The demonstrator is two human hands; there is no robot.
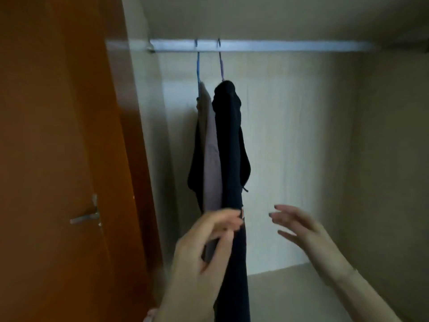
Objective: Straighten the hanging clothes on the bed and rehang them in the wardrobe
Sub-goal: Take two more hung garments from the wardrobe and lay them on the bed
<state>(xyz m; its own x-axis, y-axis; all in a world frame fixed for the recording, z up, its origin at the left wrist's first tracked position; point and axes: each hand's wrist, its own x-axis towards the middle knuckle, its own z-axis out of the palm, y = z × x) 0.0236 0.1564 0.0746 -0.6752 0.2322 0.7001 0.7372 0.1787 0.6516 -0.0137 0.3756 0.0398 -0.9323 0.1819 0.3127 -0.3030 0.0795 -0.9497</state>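
Two garments hang side by side from the metal rail (278, 45) inside the wardrobe. A pale beige-lilac garment (212, 159) hangs on a blue hanger (198, 66), with a dark piece behind it. To its right, a long dark navy garment (232, 145) hangs on a purplish hanger (221, 63). My left hand (204, 249) is low in front of both garments, fingers loosely bent, fingertips against the navy one's left edge. It grips nothing. My right hand (301, 233) hovers to the right of the navy garment, fingers spread, apart from it.
An orange-brown wooden door (58, 159) with a metal handle (86, 217) stands at the left, close to the clothes. The wardrobe's pale back wall (290, 159), right side wall and floor panel (290, 289) enclose the space. The rail is bare to the right of the hangers.
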